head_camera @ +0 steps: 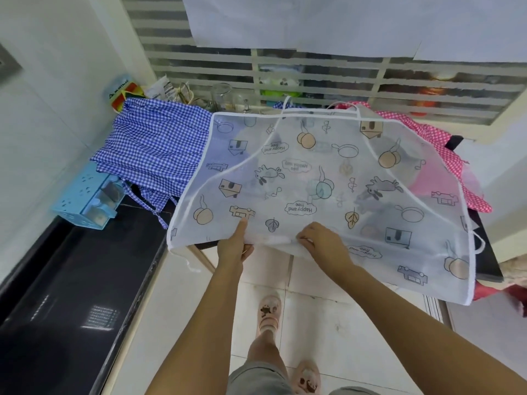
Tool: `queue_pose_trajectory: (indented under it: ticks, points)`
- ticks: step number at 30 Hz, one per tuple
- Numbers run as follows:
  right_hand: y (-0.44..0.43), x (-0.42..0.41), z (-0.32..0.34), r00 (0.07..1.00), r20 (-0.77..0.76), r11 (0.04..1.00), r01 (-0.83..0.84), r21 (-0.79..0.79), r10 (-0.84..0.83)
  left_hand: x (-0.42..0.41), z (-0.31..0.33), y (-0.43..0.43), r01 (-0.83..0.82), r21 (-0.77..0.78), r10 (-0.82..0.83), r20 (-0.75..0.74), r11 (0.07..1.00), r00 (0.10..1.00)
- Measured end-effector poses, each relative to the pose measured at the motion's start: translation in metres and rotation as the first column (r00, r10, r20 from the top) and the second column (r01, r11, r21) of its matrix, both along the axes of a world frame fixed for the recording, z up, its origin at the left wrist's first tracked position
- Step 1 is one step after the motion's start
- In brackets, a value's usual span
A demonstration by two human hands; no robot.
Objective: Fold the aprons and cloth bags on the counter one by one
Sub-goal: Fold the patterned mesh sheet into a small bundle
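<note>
Three aprons: sheer apron (313, 181) (your left hand (234, 248) and right hand (322, 240) pinch its hem), blue apron (154, 149), pink apron (445, 141).

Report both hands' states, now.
Left hand: grips the translucent printed apron at its near edge.
Right hand: pinches the same edge.

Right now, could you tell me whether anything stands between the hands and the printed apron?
Nothing visible does. The left hand and right hand both hold the near edge of the printed apron. It overlaps a blue checked cloth on its left and a pink dotted cloth on its right.
</note>
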State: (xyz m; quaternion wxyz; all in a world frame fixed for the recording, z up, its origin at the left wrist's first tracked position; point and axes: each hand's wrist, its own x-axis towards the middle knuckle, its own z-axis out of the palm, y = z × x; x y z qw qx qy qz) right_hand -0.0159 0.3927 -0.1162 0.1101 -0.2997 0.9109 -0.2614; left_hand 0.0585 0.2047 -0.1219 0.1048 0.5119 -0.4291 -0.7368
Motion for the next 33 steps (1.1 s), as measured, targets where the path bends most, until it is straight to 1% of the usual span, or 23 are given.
queue_pose_trajectory:
  ticks: [1, 3, 5, 6, 8, 9, 11, 12, 13, 15, 16, 18, 19, 21, 22, 23, 25, 27, 29, 31, 32, 33]
  points:
    - [-0.006, -0.008, 0.003, 1.000, 0.003, 1.000, -0.007, 0.002, 0.007, 0.000, 0.003, -0.003, 0.000, -0.042, 0.001, 0.005, 0.999, 1.000]
    - [-0.015, -0.024, 0.008, 0.999, 0.018, 0.999, 0.038, -0.036, -0.037, 0.004, 0.007, -0.015, -0.030, -0.178, 0.024, -0.035, 0.984, 0.999]
    - [-0.018, -0.037, 0.013, 0.995, 0.031, 0.993, 0.098, -0.070, -0.096, 0.013, 0.013, -0.032, -0.064, -0.351, 0.036, -0.085, 0.934, 0.996]
    - [-0.020, -0.042, 0.015, 0.993, 0.041, 0.990, 0.116, -0.080, -0.113, 0.018, 0.016, -0.041, -0.051, -0.438, 0.014, -0.087, 0.898, 0.996]
    - [-0.021, -0.049, 0.016, 0.990, 0.062, 0.987, 0.133, -0.095, -0.128, 0.025, 0.018, -0.063, 0.017, -0.549, -0.075, -0.083, 0.836, 0.994]
    - [-0.022, -0.050, 0.015, 0.989, 0.071, 0.985, 0.139, -0.102, -0.132, 0.029, 0.018, -0.076, 0.072, -0.598, -0.131, -0.055, 0.798, 0.990]
    - [-0.022, -0.053, 0.014, 0.989, 0.064, 0.986, 0.142, -0.094, -0.136, 0.033, 0.019, -0.098, 0.223, -0.678, -0.206, 0.107, 0.700, 0.973]
    - [-0.023, -0.054, 0.013, 0.989, 0.057, 0.985, 0.143, -0.096, -0.138, 0.035, 0.020, -0.108, 0.283, -0.700, -0.217, 0.184, 0.656, 0.959]
    - [-0.023, -0.054, 0.012, 0.989, 0.052, 0.983, 0.147, -0.107, -0.142, 0.037, 0.021, -0.114, 0.301, -0.719, -0.218, 0.209, 0.626, 0.953]
    - [-0.022, -0.053, 0.010, 0.987, 0.058, 0.975, 0.154, -0.160, -0.147, 0.037, 0.027, -0.123, 0.263, -0.776, -0.219, 0.164, 0.574, 0.962]
    - [-0.022, -0.051, 0.009, 0.987, 0.070, 0.971, 0.153, -0.186, -0.142, 0.034, 0.032, -0.125, 0.254, -0.786, -0.237, 0.141, 0.564, 0.961]
    - [-0.019, -0.047, 0.006, 0.990, 0.083, 0.970, 0.128, -0.208, -0.113, 0.025, 0.038, -0.126, 0.262, -0.758, -0.251, 0.134, 0.598, 0.959]
    - [-0.018, -0.045, 0.005, 0.992, 0.082, 0.974, 0.108, -0.201, -0.093, 0.020, 0.038, -0.128, 0.242, -0.746, -0.223, 0.128, 0.620, 0.966]
    - [-0.016, -0.043, -0.001, 0.997, 0.067, 0.986, 0.056, -0.157, -0.046, 0.014, 0.038, -0.132, 0.133, -0.710, -0.117, 0.071, 0.691, 0.990]
    - [-0.014, -0.042, -0.004, 0.998, 0.063, 0.991, 0.030, -0.131, -0.022, 0.013, 0.038, -0.133, 0.094, -0.705, -0.073, 0.060, 0.703, 0.995]
    - [-0.014, -0.041, -0.006, 0.997, 0.075, 0.995, 0.010, -0.102, -0.002, 0.011, 0.038, -0.134, 0.102, -0.715, -0.060, 0.084, 0.692, 0.995]
    - [-0.014, -0.039, -0.010, 0.994, 0.106, 0.998, -0.017, -0.055, 0.023, 0.009, 0.041, -0.135, 0.209, -0.746, -0.116, 0.175, 0.633, 0.978]
    - [-0.013, -0.036, -0.015, 0.994, 0.102, 0.999, -0.031, -0.021, 0.033, 0.006, 0.044, -0.135, 0.281, -0.755, -0.173, 0.221, 0.593, 0.960]
    - [-0.013, -0.033, -0.023, 0.997, 0.061, 0.999, -0.040, -0.015, 0.041, 0.003, 0.049, -0.139, 0.324, -0.749, -0.221, 0.238, 0.578, 0.946]
    - [-0.010, -0.030, -0.032, 0.999, -0.011, 0.998, -0.052, -0.024, 0.052, 0.000, 0.054, -0.143, 0.387, -0.740, -0.291, 0.265, 0.550, 0.919]
    - [-0.007, -0.030, -0.035, 0.998, -0.040, 0.999, -0.050, -0.017, 0.049, -0.002, 0.057, -0.144, 0.412, -0.724, -0.332, 0.262, 0.553, 0.906]
    - [-0.002, -0.029, -0.038, 0.997, -0.065, 0.999, -0.038, 0.006, 0.039, -0.003, 0.060, -0.146, 0.425, -0.688, -0.367, 0.242, 0.589, 0.898]
